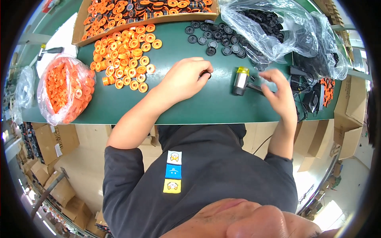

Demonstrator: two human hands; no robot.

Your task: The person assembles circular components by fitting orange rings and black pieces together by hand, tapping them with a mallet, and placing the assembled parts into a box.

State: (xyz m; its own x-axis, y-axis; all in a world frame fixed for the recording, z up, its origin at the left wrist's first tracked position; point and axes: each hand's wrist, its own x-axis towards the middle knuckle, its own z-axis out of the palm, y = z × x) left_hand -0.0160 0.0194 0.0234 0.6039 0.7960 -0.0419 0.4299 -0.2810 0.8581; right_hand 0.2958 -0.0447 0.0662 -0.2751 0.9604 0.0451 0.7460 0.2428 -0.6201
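Over the middle of the green table, my left hand (185,80) is closed, with thumb and fingers pinching a small dark piece (204,73). Mostly covered by the fingers, that piece shows only a black edge. A mallet (240,81) with a yellow face, silver middle and black lower end lies between my hands, its dark handle pointing right. My right hand (281,90) hovers by the handle's end, thumb and forefinger apart, and nothing shows between them. Ahead of my left hand are loose black round caps (211,44). Orange spool-like rings (126,59) are heaped to its left.
A cardboard box (77,29) of orange and black parts stands at the back. Clear bags hold orange rings (65,89) at left and black caps (262,23) at back right. Black cables and adapters (301,85) lie right of my right hand. Another hammer (49,50) rests far left.
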